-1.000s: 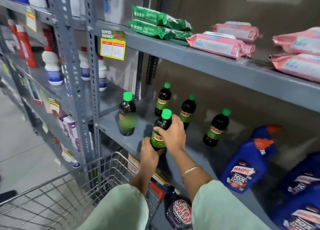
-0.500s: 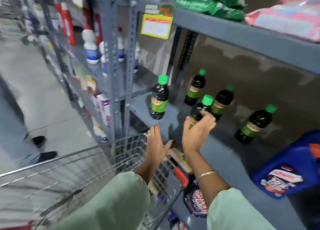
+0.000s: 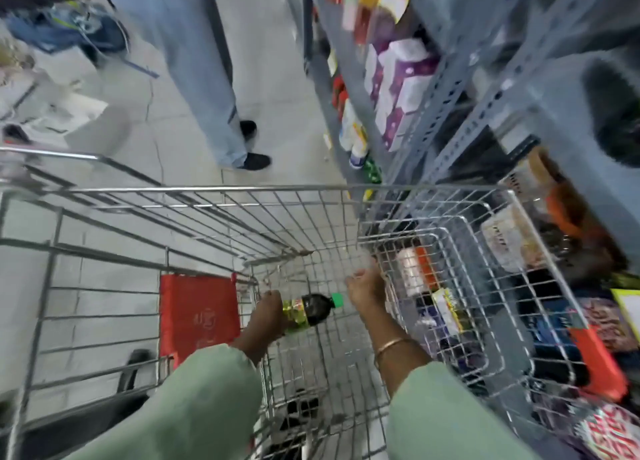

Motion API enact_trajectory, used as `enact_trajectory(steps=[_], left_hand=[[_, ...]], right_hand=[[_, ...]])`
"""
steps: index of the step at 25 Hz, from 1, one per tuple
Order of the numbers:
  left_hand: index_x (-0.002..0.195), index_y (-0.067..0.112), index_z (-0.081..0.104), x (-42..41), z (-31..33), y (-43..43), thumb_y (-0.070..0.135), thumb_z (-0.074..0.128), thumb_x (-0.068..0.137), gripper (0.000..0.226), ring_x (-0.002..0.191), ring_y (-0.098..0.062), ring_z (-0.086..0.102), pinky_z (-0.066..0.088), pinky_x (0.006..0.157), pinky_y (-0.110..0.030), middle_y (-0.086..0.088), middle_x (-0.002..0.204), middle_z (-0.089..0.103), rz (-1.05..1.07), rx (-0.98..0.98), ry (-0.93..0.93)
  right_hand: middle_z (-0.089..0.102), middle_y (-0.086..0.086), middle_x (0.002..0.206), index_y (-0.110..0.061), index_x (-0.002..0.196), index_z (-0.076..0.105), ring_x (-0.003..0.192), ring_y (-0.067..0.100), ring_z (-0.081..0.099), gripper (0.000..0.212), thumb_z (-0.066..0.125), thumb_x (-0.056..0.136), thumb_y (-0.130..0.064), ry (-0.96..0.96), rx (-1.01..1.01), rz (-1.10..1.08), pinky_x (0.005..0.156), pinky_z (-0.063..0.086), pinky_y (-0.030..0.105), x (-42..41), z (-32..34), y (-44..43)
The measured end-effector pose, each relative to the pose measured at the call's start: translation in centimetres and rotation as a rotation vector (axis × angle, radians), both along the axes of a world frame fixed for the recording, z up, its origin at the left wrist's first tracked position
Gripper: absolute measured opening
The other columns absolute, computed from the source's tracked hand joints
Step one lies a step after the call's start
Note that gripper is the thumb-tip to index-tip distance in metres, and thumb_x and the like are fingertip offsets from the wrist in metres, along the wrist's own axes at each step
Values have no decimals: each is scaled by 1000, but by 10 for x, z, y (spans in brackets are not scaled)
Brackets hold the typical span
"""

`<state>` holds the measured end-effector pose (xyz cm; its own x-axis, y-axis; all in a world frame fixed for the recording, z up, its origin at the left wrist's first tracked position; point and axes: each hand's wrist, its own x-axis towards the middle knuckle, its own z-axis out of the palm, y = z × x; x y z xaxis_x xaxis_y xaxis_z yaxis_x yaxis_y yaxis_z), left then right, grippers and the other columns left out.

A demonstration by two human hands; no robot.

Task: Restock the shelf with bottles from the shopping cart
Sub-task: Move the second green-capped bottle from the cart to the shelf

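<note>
Your left hand (image 3: 268,316) grips a green-capped dark bottle (image 3: 310,311) lying inside the shopping cart (image 3: 242,191); your right hand (image 3: 367,286) hangs spread and empty beside it. This bottle isn't on the shelf (image 3: 568,120) yet

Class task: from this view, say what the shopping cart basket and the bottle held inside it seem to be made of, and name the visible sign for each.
Shopping cart: bare metal wire, probably plated steel; thin welded grid rods with bright silvery glints.
Bottle in the left hand: likely glossy plastic, dark contents, a green cap that also looks plastic, and a shiny printed label. Blur leaves glass possible.
</note>
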<state>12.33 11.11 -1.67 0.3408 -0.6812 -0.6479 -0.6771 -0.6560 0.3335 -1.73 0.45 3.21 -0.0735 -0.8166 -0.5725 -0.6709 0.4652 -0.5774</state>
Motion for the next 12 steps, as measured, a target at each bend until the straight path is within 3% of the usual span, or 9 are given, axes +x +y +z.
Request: enact_trajectory(steps=[2, 6, 12], left_hand=[[118, 0, 46, 5, -36, 17, 21, 81, 63, 69, 111, -36, 53, 45, 88, -40, -21, 125, 49, -98, 61, 1], [116, 5, 47, 8, -68, 26, 16, 80, 61, 65, 104, -34, 56, 47, 85, -42, -15, 121, 53, -213, 0, -132], [110, 4, 51, -6, -62, 25, 9, 75, 65, 51, 102, -31, 53, 49, 76, -42, -14, 116, 54, -146, -149, -155]], right_hand=[[53, 23, 133, 3, 127, 48, 122, 36, 52, 49, 63, 84, -13, 25, 218, -16, 98, 44, 38, 18, -51, 15], [46, 25, 140, 10, 132, 37, 127, 36, 47, 63, 65, 85, -21, -1, 422, -132, 105, 40, 40, 29, -108, 30], [57, 22, 127, -1, 122, 46, 115, 37, 56, 51, 70, 79, -16, -103, 309, -351, 97, 49, 44, 17, -110, 30]])
